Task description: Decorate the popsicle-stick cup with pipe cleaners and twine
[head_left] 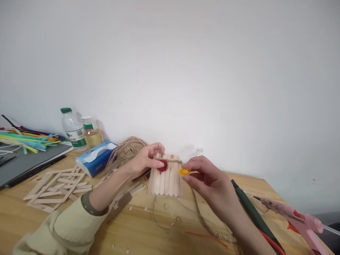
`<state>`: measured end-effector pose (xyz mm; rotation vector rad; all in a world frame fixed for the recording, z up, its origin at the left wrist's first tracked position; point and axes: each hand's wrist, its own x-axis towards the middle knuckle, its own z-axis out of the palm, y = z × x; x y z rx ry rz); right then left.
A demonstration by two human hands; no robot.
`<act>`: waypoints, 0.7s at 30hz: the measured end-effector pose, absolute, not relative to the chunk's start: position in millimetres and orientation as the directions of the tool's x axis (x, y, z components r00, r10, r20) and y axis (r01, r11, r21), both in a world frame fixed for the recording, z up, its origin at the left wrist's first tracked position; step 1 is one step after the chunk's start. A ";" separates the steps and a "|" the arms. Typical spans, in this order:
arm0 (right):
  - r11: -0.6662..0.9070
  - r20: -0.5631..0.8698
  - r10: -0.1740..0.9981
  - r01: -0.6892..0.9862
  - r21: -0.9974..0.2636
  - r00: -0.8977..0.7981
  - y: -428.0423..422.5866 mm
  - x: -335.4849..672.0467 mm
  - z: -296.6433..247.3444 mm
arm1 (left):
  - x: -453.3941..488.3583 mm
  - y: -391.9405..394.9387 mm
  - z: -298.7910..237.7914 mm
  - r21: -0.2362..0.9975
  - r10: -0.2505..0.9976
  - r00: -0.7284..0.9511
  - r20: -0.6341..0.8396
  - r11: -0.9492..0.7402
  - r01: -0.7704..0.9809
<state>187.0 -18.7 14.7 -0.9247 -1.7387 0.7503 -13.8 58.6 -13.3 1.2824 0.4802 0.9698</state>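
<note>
A small upright piece made of wooden craft sticks (167, 180) stands on the table, with a braided twine cord (174, 161) across its upper part. At its upper left sits a dark red coiled rosette (162, 165). My left hand (148, 159) grips the craft-stick piece at its top left edge, the thumb pressed against the rosette. Between the thumb and fingers of my right hand (207, 175) is a small yellow-orange fuzzy piece (183, 171), close to the right edge of the sticks. Whether it touches them I cannot tell.
Left: ball of twine (130, 150), blue tissue pack (95, 158), two bottles (73, 129), loose craft sticks (58, 187), colourful pipe cleaners (32, 138) on a dark laptop (32, 163). Right: pink glue gun (297, 216), dark green tool (255, 212). A braided cord (204, 223) lies in front.
</note>
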 end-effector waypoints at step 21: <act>0.778 0.755 0.382 0.627 0.048 -0.533 24.9 187.6 -62.4 | 0.8 58.6 -29.6 0.678 0.781 0.333 0.528 -0.624 0.389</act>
